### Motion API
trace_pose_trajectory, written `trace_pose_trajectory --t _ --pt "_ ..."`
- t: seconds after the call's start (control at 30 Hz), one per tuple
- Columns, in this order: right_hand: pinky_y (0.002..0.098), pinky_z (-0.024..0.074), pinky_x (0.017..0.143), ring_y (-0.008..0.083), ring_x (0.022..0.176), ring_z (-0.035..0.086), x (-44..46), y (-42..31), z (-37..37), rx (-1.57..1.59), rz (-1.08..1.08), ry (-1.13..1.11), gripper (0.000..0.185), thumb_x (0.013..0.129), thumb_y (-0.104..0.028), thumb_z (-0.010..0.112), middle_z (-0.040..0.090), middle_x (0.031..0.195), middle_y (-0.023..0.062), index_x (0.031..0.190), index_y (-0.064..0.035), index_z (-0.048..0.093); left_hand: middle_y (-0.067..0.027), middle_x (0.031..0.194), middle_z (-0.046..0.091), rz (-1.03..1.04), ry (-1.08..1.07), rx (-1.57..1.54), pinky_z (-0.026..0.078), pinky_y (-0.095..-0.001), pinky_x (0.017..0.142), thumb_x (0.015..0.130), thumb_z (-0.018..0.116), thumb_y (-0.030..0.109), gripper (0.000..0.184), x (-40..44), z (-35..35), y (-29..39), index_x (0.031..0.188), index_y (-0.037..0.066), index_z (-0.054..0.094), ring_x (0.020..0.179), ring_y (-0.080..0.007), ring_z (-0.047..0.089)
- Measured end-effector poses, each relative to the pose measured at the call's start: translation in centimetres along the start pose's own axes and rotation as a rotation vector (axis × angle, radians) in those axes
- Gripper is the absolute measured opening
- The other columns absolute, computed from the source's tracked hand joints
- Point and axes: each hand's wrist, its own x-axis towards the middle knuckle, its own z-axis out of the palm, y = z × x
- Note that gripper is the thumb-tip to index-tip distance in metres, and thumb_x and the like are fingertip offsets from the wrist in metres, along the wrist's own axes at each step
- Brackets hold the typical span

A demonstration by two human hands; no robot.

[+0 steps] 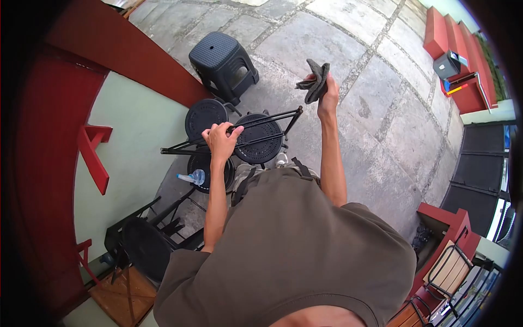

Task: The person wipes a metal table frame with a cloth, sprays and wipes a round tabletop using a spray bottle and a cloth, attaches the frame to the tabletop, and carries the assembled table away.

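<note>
My left hand (222, 140) is closed round the thin black bars of a metal frame (289, 121), which reaches out to both sides of it above several round black stool seats (260, 139). Bunched in my right hand (328, 97) is a dark grey cloth (314, 82), held up over the paving, apart from the frame. A clear plastic bottle (197, 177) with a blue cap lies on the round seat nearest my left forearm.
A dark plastic stool (223, 62) stands beyond the round seats. On the left are a pale wall (128, 125) with red brackets and black chairs (144, 245). Red steps (441, 38) with a grey bin (447, 65) stand far right; a wooden-slatted chair (449, 267) is lower right.
</note>
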Motion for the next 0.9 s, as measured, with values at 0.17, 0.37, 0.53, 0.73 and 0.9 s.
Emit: trace_pose_trajectory --t 0.17,0.37,0.53,0.73,0.9 --pt "0.0319 0.0525 0.072 0.0234 0.08 0.068 -2.4 6.0 -3.3 -0.072 0.197 -0.241 0.06 0.104 -0.044 0.032 0.071 0.092 0.0156 0.104 0.0062 0.066 -0.0039 0.068 0.062 -0.034 0.023 -0.02 0.031 -0.0395 0.086 0.075 0.079 0.042 0.032 0.9 0.1 -0.4 0.083 0.011 0.074 0.077 -0.0218 0.058" --pt "0.0317 0.041 0.058 0.0122 0.059 0.048 -3.9 8.4 -2.3 -0.177 0.161 -0.08 0.055 0.103 -0.042 0.041 0.06 0.07 0.0039 0.077 -0.0002 0.065 -0.0009 0.062 0.057 0.068 0.138 -0.095 0.031 -0.0375 0.084 0.076 0.079 0.041 0.031 2.2 -4.4 2.1 0.083 0.011 0.073 0.069 -0.0197 0.054" --pt "0.0313 0.0375 0.049 0.0094 0.051 0.047 -2.2 -3.7 5.1 -0.407 -0.138 -0.208 0.06 0.104 -0.041 0.041 0.06 0.059 0.0037 0.069 0.0019 0.064 -0.0056 0.07 0.058 0.038 0.15 -0.443 0.039 -0.0358 0.078 0.079 0.078 0.04 0.038 3.2 -8.9 1.7 0.087 0.004 0.071 0.07 -0.0208 0.055" --pt "0.0422 0.0363 0.047 0.0337 0.042 0.048 -3.8 -10.9 14.7 -0.788 -0.41 -0.281 0.053 0.098 -0.033 0.052 0.047 0.048 0.0195 0.058 -0.0004 0.062 -0.0098 0.102 0.069 -0.095 0.158 -0.732 0.044 -0.0325 0.093 0.088 0.072 0.031 0.039 1.2 -8.0 -2.1 0.105 -0.004 0.068 0.1 -0.0201 0.061" --pt "0.0423 0.0466 0.048 0.0355 0.047 0.059 -5.8 -3.8 19.2 -1.0 -0.462 -0.44 0.048 0.093 -0.039 0.058 0.057 0.05 0.0189 0.062 -0.004 0.072 -0.0101 0.13 0.06 -0.16 0.334 -0.864 0.037 -0.0355 0.106 0.097 0.062 0.031 0.047 -1.9 -6.9 -0.9 0.133 0.001 0.056 0.119 -0.0212 0.056"
